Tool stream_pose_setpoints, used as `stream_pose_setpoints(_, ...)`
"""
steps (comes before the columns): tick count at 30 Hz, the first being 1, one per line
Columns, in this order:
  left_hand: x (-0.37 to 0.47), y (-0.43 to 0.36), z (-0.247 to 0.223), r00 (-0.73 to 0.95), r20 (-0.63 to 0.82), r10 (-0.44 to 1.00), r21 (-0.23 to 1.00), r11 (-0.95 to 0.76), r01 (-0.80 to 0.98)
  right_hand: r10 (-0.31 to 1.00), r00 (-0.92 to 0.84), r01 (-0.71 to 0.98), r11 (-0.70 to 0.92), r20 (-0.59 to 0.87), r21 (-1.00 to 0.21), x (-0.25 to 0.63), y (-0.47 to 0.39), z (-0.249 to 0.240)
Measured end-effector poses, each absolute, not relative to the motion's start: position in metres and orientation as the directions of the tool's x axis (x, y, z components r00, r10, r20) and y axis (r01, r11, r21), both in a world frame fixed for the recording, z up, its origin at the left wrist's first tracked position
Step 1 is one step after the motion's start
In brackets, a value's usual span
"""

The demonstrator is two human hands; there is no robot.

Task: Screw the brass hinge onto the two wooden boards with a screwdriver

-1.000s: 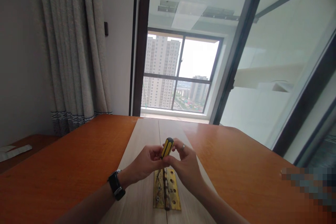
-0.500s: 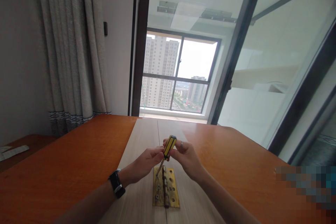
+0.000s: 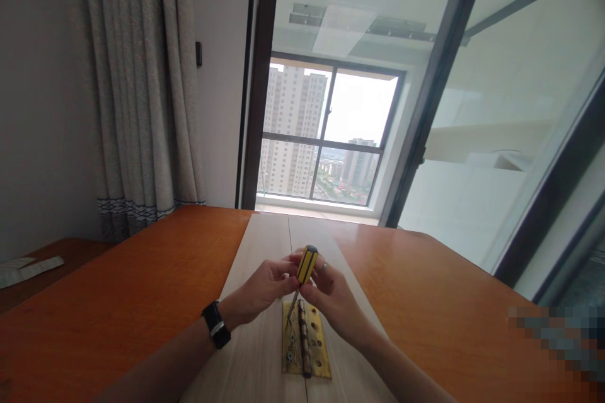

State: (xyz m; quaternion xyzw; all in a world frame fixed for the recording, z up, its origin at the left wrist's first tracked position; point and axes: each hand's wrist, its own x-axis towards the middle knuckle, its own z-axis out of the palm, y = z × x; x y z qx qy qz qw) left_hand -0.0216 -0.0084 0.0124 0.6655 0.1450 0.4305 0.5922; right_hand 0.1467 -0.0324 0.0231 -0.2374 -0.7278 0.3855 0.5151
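A screwdriver point(image 3: 307, 264) with a yellow and black handle is held between both hands, tilted, its shaft directed down to the left leaf of a brass-coloured hinge point(image 3: 306, 341). Contact of the tip with a screw cannot be confirmed. The handle's lower end is pinched by the left hand point(image 3: 268, 286), thumb against fingers; a black watch point(image 3: 216, 325) is worn on that wrist. The handle's other side is gripped by the curled fingers and thumb of the right hand point(image 3: 333, 289), on which a ring point(image 3: 324, 266) is seen. The hinge is laid open across the seam between two pale boards point(image 3: 250, 252), placed on an orange-brown table point(image 3: 155, 277).
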Motion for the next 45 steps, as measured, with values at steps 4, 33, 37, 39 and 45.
stream_pose_setpoints(4, -0.022, -0.010, 0.015, 0.571, 0.417, 0.707, 0.907, -0.280, -0.315, 0.758, -0.326, -0.070, 0.577, 0.565, -0.814, 0.146, -0.032, 0.021)
stream_pose_setpoints(33, -0.022, -0.010, 0.021, 0.567, 0.484, 0.666, 0.868, -0.445, -0.219, 0.809, -0.002, 0.105, 0.585, 0.588, -0.804, 0.151, -0.026, 0.017)
stream_pose_setpoints(37, -0.020, -0.013, 0.022, 0.556, 0.454, 0.696, 0.888, -0.408, -0.213, 0.818, -0.008, 0.117, 0.572, 0.575, -0.812, 0.151, -0.029, 0.018)
stream_pose_setpoints(39, -0.019, -0.014, 0.023, 0.577, 0.426, 0.696, 0.903, -0.364, -0.228, 0.832, -0.036, 0.118, 0.553, 0.553, -0.825, 0.150, -0.031, 0.021)
stream_pose_setpoints(45, -0.019, -0.013, 0.020, 0.569, 0.367, 0.736, 0.930, -0.295, -0.219, 0.814, -0.192, 0.116, 0.574, 0.549, -0.811, 0.152, -0.039, 0.034)
